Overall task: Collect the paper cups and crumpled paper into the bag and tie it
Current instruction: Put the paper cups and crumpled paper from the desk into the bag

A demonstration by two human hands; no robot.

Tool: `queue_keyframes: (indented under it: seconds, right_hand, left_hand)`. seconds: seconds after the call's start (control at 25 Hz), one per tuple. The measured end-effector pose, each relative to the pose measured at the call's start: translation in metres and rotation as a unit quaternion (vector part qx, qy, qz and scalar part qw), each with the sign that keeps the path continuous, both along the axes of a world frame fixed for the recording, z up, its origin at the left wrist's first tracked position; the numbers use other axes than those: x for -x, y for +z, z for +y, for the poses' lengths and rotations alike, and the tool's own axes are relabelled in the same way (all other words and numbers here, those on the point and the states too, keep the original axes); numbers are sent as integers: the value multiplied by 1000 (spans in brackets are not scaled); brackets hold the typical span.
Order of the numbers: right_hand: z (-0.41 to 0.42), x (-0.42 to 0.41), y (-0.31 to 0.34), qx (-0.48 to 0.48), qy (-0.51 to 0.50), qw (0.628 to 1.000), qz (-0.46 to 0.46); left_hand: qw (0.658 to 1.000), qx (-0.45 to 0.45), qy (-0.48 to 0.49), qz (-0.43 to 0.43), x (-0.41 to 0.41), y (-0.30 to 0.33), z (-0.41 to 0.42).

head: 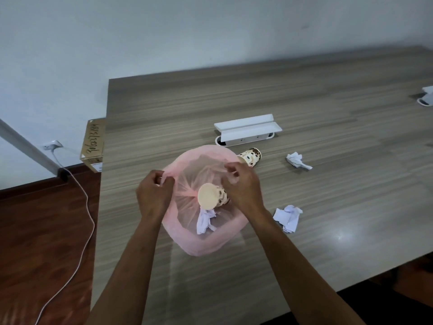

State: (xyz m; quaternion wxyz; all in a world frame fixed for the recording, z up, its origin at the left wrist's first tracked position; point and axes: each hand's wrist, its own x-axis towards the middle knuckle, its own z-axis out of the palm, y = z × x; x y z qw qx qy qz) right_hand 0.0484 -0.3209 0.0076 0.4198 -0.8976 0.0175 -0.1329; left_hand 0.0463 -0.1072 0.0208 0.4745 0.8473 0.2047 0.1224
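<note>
Bag held open: I count two patterned paper cups, three crumpled white paper wads.

My left hand (153, 191) and right hand (241, 186) pinch the translucent pink plastic bag (203, 240) rim; one cup (212, 195) and one wad (205, 221) inside, the second cup (251, 157) and two wads (297, 160) (288, 218) beside it.

white object (427, 97) cut off at right edge, perhaps a charger

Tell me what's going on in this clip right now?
A person is holding a pink bag open on the table, the left hand and right hand each pinching its rim. One paper cup and one crumpled paper are already inside. Another cup lies on its side just beyond the bag, and two paper wads, a far one and a near one, are still out on the table to its right.
</note>
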Motion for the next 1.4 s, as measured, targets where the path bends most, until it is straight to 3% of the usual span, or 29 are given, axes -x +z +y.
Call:
queue_keyframes:
  seconds: [0.12,0.24,0.36,0.48,0.72,0.92,1.08,1.24,1.32,1.4]
  right_hand:
    - [-29,-26,3,25,-126,990,-66]
    - [-52,-66,-8,49,-160,985,50]
    - [-67,-98,-24,81,-84,974,193]
    - [-70,-121,-39,190,5,949,253]
    - [-76,-141,-63,363,35,890,276]
    - [-82,-126,-76,387,38,893,227]
    - [-93,-95,-71,278,-52,929,239]
    - [-93,-58,-42,33,-199,975,92]
    - [-76,-41,-14,-63,-204,977,14]
    - [-46,-20,13,-90,-157,983,-7]
  left_hand:
    - [1000,-21,23,0,-10,2,19]
    - [999,-19,31,-2,-14,3,31]
    - [999,-21,30,-9,-17,0,35]
    - [999,-26,30,-14,-21,-4,37]
    - [1000,-7,10,-23,-26,-6,26]
    - [1000,1,0,-21,-24,-8,22]
    - [1000,13,-7,-23,-16,-5,19]
    - [999,27,-16,-17,-4,-3,15]
    - [999,31,-22,-17,1,-3,12]
    - [999,43,-24,-19,5,-4,9]
